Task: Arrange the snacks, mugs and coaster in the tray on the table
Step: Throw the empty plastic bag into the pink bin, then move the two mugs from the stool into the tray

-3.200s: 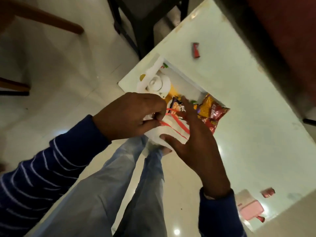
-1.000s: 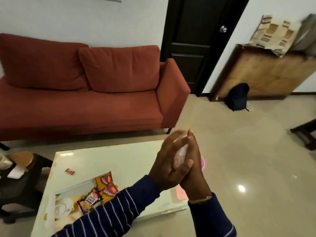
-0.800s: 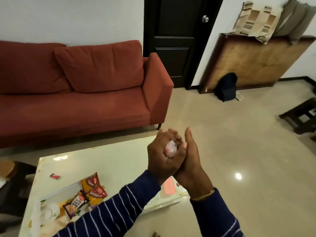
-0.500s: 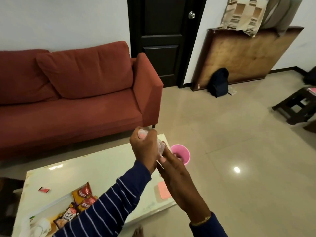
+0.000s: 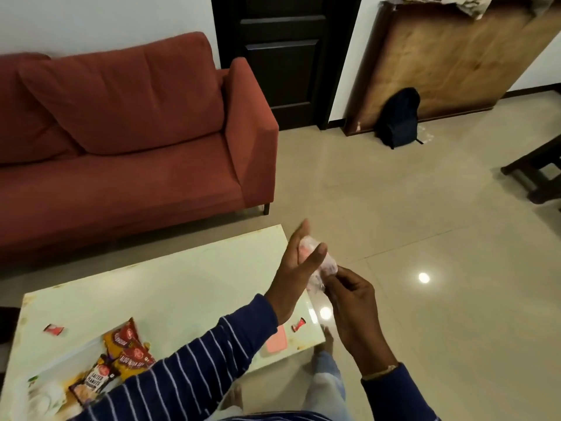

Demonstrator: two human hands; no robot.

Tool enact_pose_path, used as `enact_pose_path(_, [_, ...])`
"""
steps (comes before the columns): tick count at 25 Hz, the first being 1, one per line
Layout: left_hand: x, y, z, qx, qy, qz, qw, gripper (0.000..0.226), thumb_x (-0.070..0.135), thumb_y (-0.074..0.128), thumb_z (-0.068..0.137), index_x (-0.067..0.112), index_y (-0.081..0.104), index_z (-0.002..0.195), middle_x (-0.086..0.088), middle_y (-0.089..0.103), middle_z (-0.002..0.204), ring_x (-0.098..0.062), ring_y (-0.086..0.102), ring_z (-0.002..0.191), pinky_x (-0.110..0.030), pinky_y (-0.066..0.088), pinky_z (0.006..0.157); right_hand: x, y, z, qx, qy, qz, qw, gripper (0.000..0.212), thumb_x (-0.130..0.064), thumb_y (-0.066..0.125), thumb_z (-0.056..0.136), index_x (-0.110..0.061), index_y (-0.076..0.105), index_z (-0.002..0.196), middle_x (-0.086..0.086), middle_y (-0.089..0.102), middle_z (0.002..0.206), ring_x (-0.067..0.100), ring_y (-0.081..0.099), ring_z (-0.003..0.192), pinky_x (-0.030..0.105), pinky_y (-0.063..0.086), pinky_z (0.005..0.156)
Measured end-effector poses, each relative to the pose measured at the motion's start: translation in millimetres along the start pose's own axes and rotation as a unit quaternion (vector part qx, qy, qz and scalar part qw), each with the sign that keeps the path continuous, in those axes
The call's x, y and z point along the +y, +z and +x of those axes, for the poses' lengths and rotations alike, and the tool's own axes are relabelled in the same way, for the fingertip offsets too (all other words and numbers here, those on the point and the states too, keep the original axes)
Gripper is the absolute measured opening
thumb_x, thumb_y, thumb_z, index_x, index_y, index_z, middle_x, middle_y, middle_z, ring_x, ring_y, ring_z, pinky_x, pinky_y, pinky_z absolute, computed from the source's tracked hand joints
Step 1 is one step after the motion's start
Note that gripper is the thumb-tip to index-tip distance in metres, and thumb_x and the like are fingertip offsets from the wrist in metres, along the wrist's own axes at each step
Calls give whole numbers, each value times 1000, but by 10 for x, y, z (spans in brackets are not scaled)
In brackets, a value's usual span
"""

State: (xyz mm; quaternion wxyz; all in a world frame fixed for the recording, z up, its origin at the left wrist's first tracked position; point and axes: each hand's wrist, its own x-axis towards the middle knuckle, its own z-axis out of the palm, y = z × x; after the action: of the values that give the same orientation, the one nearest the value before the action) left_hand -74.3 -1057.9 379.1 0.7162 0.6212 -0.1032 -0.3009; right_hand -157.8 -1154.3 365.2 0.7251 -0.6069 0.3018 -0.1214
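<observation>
both hands up off the counter [image 5: 170,287], past its far right corner | left hand [image 5: 299,270] fingers straight, thumb pinning pink-white wrapper [image 5: 318,268] | right hand [image 5: 352,299] pinching its lower end, likely unwrapping | snacks [image 5: 121,360] in tray [image 5: 65,349], near left | pink coaster [image 5: 276,341] near right edge

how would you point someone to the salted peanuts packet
Start at the pale table before the red sofa. In the white tray at its near left corner lie snack packets; the salted peanuts packet is the dark one, nearest the white mug.

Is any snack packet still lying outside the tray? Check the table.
Yes: a small red packet lies on the table, apart from the tray.
</observation>
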Motion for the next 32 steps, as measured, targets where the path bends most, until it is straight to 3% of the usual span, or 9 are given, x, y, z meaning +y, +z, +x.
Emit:
enact_pose_path(3, [-392, 194, 441, 52, -56, 63, 995, 85, 71, 57, 78, 47, 19, 150, 30, 24, 149, 16, 32, 127, -16, 39, 94, 196, -576, 840, 38, 74, 33, 996, 18, -4, 69, 89, -8, 77, 104, 12, 77, 97, 27, 75, 91, 29, 61, 74])
enact_pose_path(7, [-1117, 379, 899, 148, -163, 89, 971, 30, 32, 67, 92, 35, 59, 121, 11, 61, 131, -6, 60, 115, -16, 47, 81, 770, -1244, 2044, 68, 132, -3, 989, 19, 2, 76, 83, 2, 75, 102, 19, 76, 94, 30, 73, 90, 33, 61, 77])
enact_pose_path(10, [-1539, 548, 1177, 188, -224, 105, 950, 15, 19, 67, 93, 27, 68, 105, 2, 71, 110, -21, 69, 100, -24, 56, 74, 1443, -1532, 2898, 73, 171, -72, 980, 20, -3, 82, 78, 0, 77, 97, 17, 75, 90, 26, 70, 82, 31, 60, 71])
enact_pose_path(12, [-1738, 587, 1255, 200, -238, 125, 942, 13, 19, 69, 92, 23, 69, 104, 4, 74, 102, -20, 70, 96, -35, 58, 83, 1908, -1607, 3318, 78, 193, -113, 972, 18, -5, 84, 75, -8, 78, 91, 12, 74, 86, 25, 69, 81, 30, 60, 69])
enact_pose_path(16, [-2312, 425, 1362, 250, -249, 186, 917, 10, 23, 69, 92, 22, 70, 102, 10, 72, 97, -14, 70, 90, -41, 59, 81, 3018, -1547, 4165, 21, 246, -230, 941, 20, -17, 83, 76, -11, 79, 95, 12, 76, 89, 32, 72, 90, 47, 58, 89])
enact_pose_path(21, [-3022, 3, 1509, 277, -279, 230, 890, 12, 17, 66, 94, 16, 70, 104, 5, 72, 101, -11, 68, 94, -36, 58, 85, 4244, -1431, 4876, -9, 235, -336, 912, 35, -27, 82, 76, -15, 77, 109, 12, 76, 105, 23, 70, 97, 28, 51, 92])
enact_pose_path(23, [-3223, -141, 1574, 281, -273, 249, 886, 14, 12, 64, 95, 14, 70, 107, 4, 73, 104, -8, 68, 97, -30, 57, 85, 4539, -1405, 5037, -31, 274, -316, 908, 51, -26, 86, 71, -18, 73, 119, 10, 73, 117, 22, 68, 103, 32, 50, 101])
enact_pose_path(26, [-3253, -283, 1576, 302, -272, 244, 881, 15, 15, 62, 96, 15, 70, 109, 7, 72, 109, -3, 66, 100, -25, 56, 85, 4539, -1410, 5024, -45, 282, -340, 896, 57, -30, 84, 71, -18, 69, 125, 13, 69, 124, 29, 66, 112, 44, 52, 102])
enact_pose_path(32, [-2661, -398, 1318, 326, -242, 218, 888, 15, 18, 64, 94, 21, 72, 107, 13, 72, 107, 0, 65, 102, -40, 55, 88, 3485, -1279, 4460, -127, 159, -476, 856, 34, -22, 68, 92, -3, 70, 120, 26, 68, 121, 40, 62, 117, 43, 43, 106])
